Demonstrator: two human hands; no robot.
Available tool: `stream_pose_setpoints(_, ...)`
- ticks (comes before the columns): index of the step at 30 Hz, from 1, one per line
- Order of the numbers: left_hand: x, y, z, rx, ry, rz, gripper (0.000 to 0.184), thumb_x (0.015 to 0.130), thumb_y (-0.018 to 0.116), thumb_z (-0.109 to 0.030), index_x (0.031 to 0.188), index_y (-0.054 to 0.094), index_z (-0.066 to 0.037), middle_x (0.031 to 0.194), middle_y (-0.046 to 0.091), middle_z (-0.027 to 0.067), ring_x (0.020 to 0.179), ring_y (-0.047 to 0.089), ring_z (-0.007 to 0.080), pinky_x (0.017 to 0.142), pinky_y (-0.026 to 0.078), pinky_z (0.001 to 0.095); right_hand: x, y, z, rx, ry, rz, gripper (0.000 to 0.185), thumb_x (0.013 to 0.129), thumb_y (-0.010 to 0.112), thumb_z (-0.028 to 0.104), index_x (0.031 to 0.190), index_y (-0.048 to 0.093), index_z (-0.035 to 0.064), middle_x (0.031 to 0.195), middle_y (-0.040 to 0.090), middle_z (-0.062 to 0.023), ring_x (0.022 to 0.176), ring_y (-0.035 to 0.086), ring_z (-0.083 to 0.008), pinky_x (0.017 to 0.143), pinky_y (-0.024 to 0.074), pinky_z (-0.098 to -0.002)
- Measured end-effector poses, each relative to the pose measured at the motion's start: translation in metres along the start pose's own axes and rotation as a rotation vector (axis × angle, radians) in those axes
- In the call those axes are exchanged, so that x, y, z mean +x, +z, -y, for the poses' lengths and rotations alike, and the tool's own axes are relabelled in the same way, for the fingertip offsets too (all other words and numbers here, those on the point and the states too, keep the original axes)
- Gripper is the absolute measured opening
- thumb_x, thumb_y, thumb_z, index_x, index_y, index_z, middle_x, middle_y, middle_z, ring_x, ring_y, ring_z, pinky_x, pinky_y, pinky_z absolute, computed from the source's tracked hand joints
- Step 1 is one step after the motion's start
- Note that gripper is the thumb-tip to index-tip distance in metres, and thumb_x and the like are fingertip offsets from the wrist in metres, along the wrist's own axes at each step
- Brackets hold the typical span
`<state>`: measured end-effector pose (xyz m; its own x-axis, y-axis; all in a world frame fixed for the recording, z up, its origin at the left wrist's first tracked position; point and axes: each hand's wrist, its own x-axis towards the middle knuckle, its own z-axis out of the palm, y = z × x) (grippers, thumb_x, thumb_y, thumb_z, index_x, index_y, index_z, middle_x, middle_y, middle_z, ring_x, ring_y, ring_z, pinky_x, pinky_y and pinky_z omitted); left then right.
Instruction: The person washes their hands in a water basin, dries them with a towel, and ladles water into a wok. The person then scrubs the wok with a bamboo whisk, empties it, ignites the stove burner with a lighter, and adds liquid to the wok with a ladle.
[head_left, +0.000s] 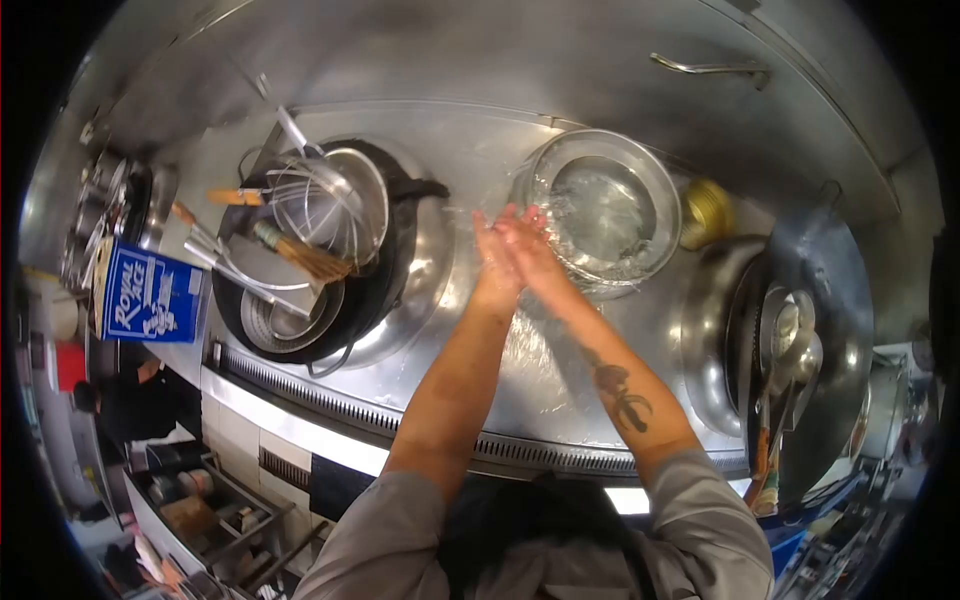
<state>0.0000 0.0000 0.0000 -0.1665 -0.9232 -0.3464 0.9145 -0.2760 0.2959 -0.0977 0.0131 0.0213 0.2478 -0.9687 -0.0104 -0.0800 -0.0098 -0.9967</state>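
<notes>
My left hand (492,248) and my right hand (527,243) press against each other, wet, with the fingers stretched out and no object visible between them. They are over the steel surface, just left of a round metal basin (664,200) full of rippling water. The right hand is nearest the basin's rim; I cannot tell whether it touches it. Splashed water glistens on the steel worktop (480,330) below my forearms.
On the left, a wok (392,270) holds a whisk (300,205), a brush (310,258) and strainers, beside a blue Royal Ace box (155,297). A golden scrubber (706,213) lies right of the basin. Further right stand another wok (838,300) and ladles (798,355). A tap (705,68) projects from the back wall.
</notes>
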Motion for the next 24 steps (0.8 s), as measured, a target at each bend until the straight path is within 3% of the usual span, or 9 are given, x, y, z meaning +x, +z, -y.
stream_pose_setpoints(3, 0.115, 0.045, -0.174, 0.177, 0.082, 0.042, 0.104, 0.091, 0.026, -0.081, 0.155, 0.02, 0.001, 0.156, 0.031, 0.0238, 0.144, 0.032, 0.0386, 0.12, 0.022, 0.0496, 0.24, 0.076, -0.007, -0.252, -0.171, -0.085, 0.052, 0.101, 0.046, 0.043, 0.125, 0.064, 0.0007, 0.132, 0.061, -0.0212, 0.127, 0.052, -0.0359, 0.109, 0.0383, -0.0448)
stream_pose_setpoints(5, 0.168, 0.095, -0.236, 0.135, 0.024, 0.135, 0.108, 0.089, 0.026, -0.083, 0.154, 0.019, 0.004, 0.158, 0.027, 0.0239, 0.146, 0.027, 0.0382, 0.121, 0.02, 0.0491, 0.343, 0.076, 0.028, -0.459, -0.227, -0.138, 0.053, 0.102, 0.044, 0.045, 0.124, 0.064, 0.0016, 0.133, 0.06, -0.0215, 0.128, 0.051, -0.0371, 0.109, 0.0371, -0.0464)
stream_pose_setpoints(6, 0.169, 0.105, -0.243, 0.105, -0.023, 0.108, 0.109, 0.089, 0.026, -0.083, 0.154, 0.02, 0.004, 0.158, 0.028, 0.0223, 0.146, 0.027, 0.0366, 0.12, 0.02, 0.0482, 0.354, 0.053, 0.044, -0.429, -0.122, -0.035, 0.049, 0.101, 0.046, 0.042, 0.118, 0.067, 0.0015, 0.13, 0.061, -0.0231, 0.128, 0.049, -0.0391, 0.11, 0.0348, -0.049)
stream_pose_setpoints(9, 0.17, 0.109, -0.263, 0.116, -0.086, 0.05, 0.11, 0.088, 0.026, -0.085, 0.153, 0.022, 0.004, 0.159, 0.028, 0.0191, 0.148, 0.023, 0.0332, 0.119, 0.019, 0.0459, 0.361, -0.004, 0.049, -0.93, -0.07, -0.154, 0.045, 0.101, 0.046, 0.038, 0.114, 0.067, 0.0006, 0.124, 0.063, -0.0239, 0.123, 0.052, -0.0401, 0.106, 0.039, -0.0516)
stream_pose_setpoints(12, 0.18, 0.105, -0.28, 0.281, -0.039, -0.019, 0.111, 0.088, 0.022, -0.085, 0.156, 0.016, 0.004, 0.163, 0.018, 0.0199, 0.153, 0.007, 0.0332, 0.121, 0.01, 0.0448, 0.361, -0.024, 0.021, -0.871, 0.194, -0.372, 0.045, 0.102, 0.044, 0.037, 0.11, 0.066, -0.0023, 0.119, 0.065, -0.0246, 0.118, 0.056, -0.0395, 0.101, 0.0448, -0.0546)
stream_pose_setpoints(15, 0.199, 0.105, -0.27, 0.202, -0.039, -0.197, 0.099, 0.095, 0.034, -0.073, 0.156, 0.014, 0.002, 0.162, 0.017, 0.0223, 0.152, 0.013, 0.0342, 0.122, 0.008, 0.049, 0.376, -0.006, 0.015, 0.651, 0.692, -0.298, 0.055, 0.104, 0.038, 0.042, 0.121, 0.058, -0.0072, 0.123, 0.061, -0.0286, 0.115, 0.059, -0.0401, 0.097, 0.0497, -0.0535)
stream_pose_setpoints(18, 0.218, 0.099, -0.247, 0.42, -0.113, 0.023, 0.077, 0.098, 0.054, -0.052, 0.151, 0.032, 0.0, 0.154, 0.036, 0.0178, 0.145, 0.031, 0.0261, 0.119, 0.024, 0.0447, 0.368, 0.027, 0.057, 1.39, 0.432, -0.259, 0.065, 0.105, 0.03, 0.047, 0.132, 0.044, -0.0109, 0.127, 0.058, -0.0306, 0.114, 0.06, -0.041, 0.099, 0.05, -0.0522)
stream_pose_setpoints(21, 0.221, 0.094, -0.232, 0.443, -0.06, -0.019, 0.05, 0.094, 0.069, -0.022, 0.136, 0.049, -0.002, 0.133, 0.057, 0.0134, 0.122, 0.056, 0.0215, 0.1, 0.048, 0.0406, 0.374, 0.065, 0.075, 1.489, 0.327, -0.195, 0.063, 0.106, 0.033, 0.042, 0.135, 0.04, -0.0134, 0.131, 0.056, -0.0293, 0.115, 0.06, -0.0386, 0.105, 0.0459, -0.0514)
stream_pose_setpoints(24, 0.242, 0.097, -0.241, 0.464, 0.002, -0.25, 0.035, 0.092, 0.071, -0.013, 0.121, 0.056, -0.003, 0.115, 0.064, 0.0092, 0.101, 0.065, 0.0203, 0.084, 0.055, 0.0356, 0.362, 0.085, 0.085, 1.391, 0.358, -0.267, 0.057, 0.106, 0.036, 0.039, 0.129, 0.046, -0.0128, 0.131, 0.057, -0.0273, 0.115, 0.06, -0.0349, 0.103, 0.0471, -0.0459)
